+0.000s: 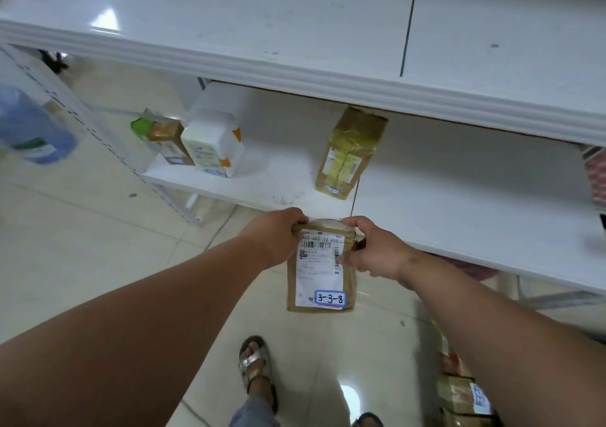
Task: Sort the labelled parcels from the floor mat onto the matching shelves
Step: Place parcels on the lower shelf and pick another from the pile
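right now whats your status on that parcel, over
Left hand and right hand both grip brown parcel marked 3-3-8. Held short of lower shelf. Nothing in the way.

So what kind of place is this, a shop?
More likely a parcel sorting or pickup room than a shop. White shelves hold taped parcels, and both hands, left hand and right hand, hold a brown parcel with a barcode label and a handwritten sticker "3-3-8".
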A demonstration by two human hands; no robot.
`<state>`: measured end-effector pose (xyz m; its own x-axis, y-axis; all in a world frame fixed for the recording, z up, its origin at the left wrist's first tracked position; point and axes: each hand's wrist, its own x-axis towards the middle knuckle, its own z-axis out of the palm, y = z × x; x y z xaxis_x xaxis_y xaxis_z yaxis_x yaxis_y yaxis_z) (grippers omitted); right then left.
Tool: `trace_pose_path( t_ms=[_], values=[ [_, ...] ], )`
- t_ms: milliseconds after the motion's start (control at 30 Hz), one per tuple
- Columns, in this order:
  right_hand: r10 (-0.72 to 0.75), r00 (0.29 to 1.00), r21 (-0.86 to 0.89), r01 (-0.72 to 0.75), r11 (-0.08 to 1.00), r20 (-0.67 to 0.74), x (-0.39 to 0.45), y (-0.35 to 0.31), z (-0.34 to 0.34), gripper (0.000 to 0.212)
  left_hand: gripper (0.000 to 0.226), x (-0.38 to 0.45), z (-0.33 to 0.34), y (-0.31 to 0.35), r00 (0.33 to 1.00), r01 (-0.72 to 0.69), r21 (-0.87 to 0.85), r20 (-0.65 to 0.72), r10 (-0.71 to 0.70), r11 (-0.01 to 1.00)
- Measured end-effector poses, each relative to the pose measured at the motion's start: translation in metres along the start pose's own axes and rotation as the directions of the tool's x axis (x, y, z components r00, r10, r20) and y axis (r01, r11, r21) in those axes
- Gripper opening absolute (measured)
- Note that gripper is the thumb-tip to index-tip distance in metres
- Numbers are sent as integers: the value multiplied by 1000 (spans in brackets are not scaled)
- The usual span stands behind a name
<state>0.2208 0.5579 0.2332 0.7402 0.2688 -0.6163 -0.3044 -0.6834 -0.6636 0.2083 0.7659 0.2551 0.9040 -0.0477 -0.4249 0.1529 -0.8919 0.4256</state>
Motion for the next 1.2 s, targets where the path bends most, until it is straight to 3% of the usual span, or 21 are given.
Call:
trace_pose_path(
  t_ms=[300,600,767,1200],
  values=[
    [14,993,109,-1,994,-116,97,-74,65,58,41,74,-53,-99,998,-54,154,24,51,987],
    [22,974,143,10,990,-224,163,-111,85,57,71,136,-63,-150,988,-154,291,53,145,944],
    [8,973,138,25,990,-232,198,-120,82,51,86,168,-63,-161,971,-233,446,63,229,864],
    [-64,971,29,73,997,-229,296,-137,60,56,87,252,-58,-184,980,-191,321,110,164,928]
  ],
)
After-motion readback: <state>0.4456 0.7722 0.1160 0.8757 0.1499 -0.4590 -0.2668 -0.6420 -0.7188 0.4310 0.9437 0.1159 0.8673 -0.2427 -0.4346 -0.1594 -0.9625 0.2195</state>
